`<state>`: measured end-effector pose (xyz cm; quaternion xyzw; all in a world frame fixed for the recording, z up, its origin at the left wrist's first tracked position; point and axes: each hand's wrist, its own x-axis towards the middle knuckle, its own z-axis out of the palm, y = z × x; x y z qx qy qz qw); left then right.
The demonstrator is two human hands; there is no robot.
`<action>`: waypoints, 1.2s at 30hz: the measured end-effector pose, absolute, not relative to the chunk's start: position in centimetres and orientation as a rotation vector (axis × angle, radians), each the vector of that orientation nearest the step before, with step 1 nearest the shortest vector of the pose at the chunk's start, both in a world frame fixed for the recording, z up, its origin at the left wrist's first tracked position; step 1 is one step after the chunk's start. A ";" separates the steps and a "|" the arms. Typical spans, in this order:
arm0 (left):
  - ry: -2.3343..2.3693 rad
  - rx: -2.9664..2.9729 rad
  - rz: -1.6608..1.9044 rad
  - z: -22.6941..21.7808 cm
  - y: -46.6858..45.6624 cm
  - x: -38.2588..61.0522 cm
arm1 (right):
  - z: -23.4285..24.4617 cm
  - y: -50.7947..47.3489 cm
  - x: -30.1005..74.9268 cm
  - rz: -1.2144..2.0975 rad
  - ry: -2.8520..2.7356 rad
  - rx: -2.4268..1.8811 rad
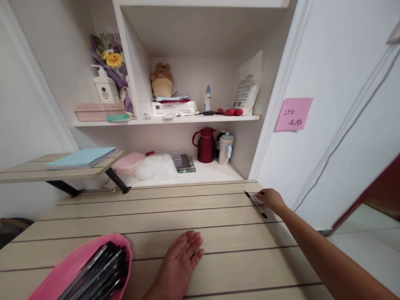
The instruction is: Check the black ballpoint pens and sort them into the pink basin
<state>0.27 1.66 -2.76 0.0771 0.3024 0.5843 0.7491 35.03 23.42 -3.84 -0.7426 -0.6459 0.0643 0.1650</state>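
Observation:
A black-and-clear pen point(256, 206) lies slanted on the wood-plank tabletop point(218, 237) near its right edge. Just to the right of the pen is my right hand point(270, 199), its fingers curled together and their tips close to the barrel. I see no object between those fingers. My left hand point(179, 260) rests palm up at the front middle of the table, empty, with its fingers apart. Left of it stands a pink container point(127, 246) filled with several dark pens point(103, 271).
A small raised shelf point(15, 173) with blue paper point(83, 157) overhangs the left side. Behind the table, a white cabinet holds a red jug point(205, 146), a cup point(225, 149) and a plastic bag point(156, 167). A pink note point(293, 114) is on the right wall.

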 end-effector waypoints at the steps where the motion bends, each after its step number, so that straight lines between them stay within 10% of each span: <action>1: 0.661 0.167 1.279 -2.8 1.7 0.3 | -3.9 23.7 35.1 0.184 -1.833 -2.120; 36: 0.689 0.158 1.274 -2.3 1.6 0.5 | -5.1 23.2 33.5 0.245 -1.513 -2.139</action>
